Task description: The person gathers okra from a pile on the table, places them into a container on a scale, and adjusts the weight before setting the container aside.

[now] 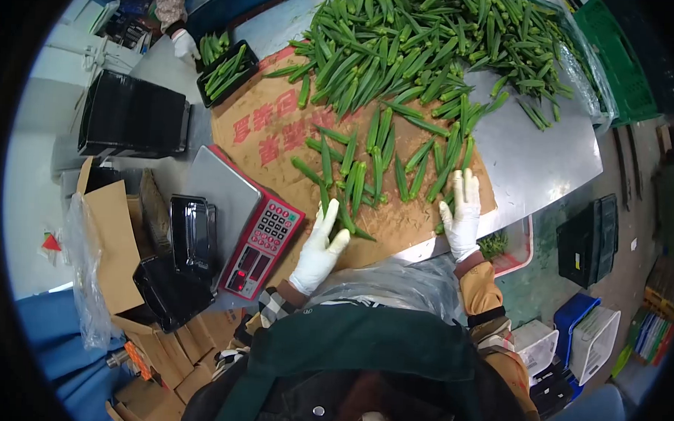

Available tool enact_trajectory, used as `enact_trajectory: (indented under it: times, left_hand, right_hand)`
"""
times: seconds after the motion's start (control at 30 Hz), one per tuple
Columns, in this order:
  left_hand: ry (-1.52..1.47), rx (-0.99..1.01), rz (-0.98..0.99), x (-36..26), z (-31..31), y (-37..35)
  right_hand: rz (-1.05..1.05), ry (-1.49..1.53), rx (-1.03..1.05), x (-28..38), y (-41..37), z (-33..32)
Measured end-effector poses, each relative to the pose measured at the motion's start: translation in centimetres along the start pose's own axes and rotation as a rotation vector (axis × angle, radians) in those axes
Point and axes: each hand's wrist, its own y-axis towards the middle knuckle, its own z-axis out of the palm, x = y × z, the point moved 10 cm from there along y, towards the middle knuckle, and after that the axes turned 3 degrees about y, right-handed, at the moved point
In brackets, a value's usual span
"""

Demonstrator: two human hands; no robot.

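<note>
White gloves cover both of my hands. My left hand [321, 248] is at the front left of the cardboard sheet [407, 231], its fingers apart, the tips beside a few green okra pods [359, 183]. Near the right front corner of the cardboard, my right hand [464, 215] reaches forward with fingers apart, just below the okra pods [446, 166]. Neither hand visibly holds a pod. Loose pods lie between and ahead of the hands, and a large okra heap [409, 46] covers the far part of the metal table [550, 155].
Left of my left hand stand a red scale [266, 234] and black trays [193, 235]. A co-worker's gloved hand [185, 48] is beside a black tray of okra [229, 74]. A green crate [617, 57] stands far right; an open cardboard box [109, 240] is at left.
</note>
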Motion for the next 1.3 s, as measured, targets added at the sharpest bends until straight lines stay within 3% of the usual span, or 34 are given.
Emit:
enact_trajectory:
  times: [0.13,0.27,0.4,0.43,0.47,0.53,0.57,0.67,0.7,0.8,0.93,0.97,1.07,1.1,1.2,1.3]
  left_hand:
    - [-0.436,-0.206,-0.156,1.8,-2.9,-1.2]
    - [-0.567,-0.336,-0.254,1.8,-5.2,-1.6]
    - [-0.524,-0.166,-0.341,2.5,-4.5,-0.9]
    - [-0.519,-0.051,-0.324,2.9,-3.5,-0.6]
    - [-0.492,0.023,-0.171,2.5,-2.6,-0.3]
    - [-0.354,0.078,-0.202,3.1,-1.3,-0.8]
    - [-0.234,-0.014,-0.14,2.5,-1.9,-0.7]
    - [-0.098,-0.183,-0.182,3.7,-3.4,-1.2]
    - [-0.012,-0.273,-0.143,3.1,-4.3,-1.4]
    - [0.166,-0.249,-0.079,1.5,-5.2,-1.9]
    - [0.5,-0.281,0.175,-1.1,-4.4,-2.3]
    - [0.718,-0.192,0.173,-0.2,-3.5,-2.1]
    - [0.908,-0.216,0.291,-4.7,-2.1,-1.4]
    - [0.857,-0.142,0.303,-3.7,-1.2,-0.8]
    - [0.953,0.005,0.298,0.0,1.4,0.4]
    - [1.049,0.031,0.25,1.0,1.2,0.2]
  right_hand:
    - [0.15,0.061,-0.173,-1.9,-2.5,-1.1]
    - [0.309,0.132,-0.177,-2.8,-3.9,-0.8]
    - [0.489,0.461,-0.179,-7.4,-5.6,2.5]
    - [0.516,0.55,-0.193,-8.3,-5.6,2.9]
    - [0.533,0.6,-0.223,-9.1,-5.6,2.9]
    - [0.567,0.7,-0.273,-9.2,-4.7,2.5]
    - [0.544,0.659,-0.274,-8.7,-3.8,2.0]
    - [0.545,0.515,-0.169,-7.4,-1.0,2.2]
    - [0.528,0.288,-0.083,-5.6,0.4,1.4]
    - [0.445,0.16,-0.181,-4.4,1.4,1.4]
    - [0.418,0.308,-0.169,-6.2,1.0,2.5]
    - [0.525,0.541,-0.121,-7.9,0.5,4.0]
    - [0.422,0.602,-0.167,-6.6,1.7,3.9]
    - [0.429,0.651,-0.223,-6.0,2.1,4.1]
    - [0.325,0.115,-0.102,-0.8,4.6,4.2]
    - [0.406,0.008,-0.007,0.6,5.7,4.7]
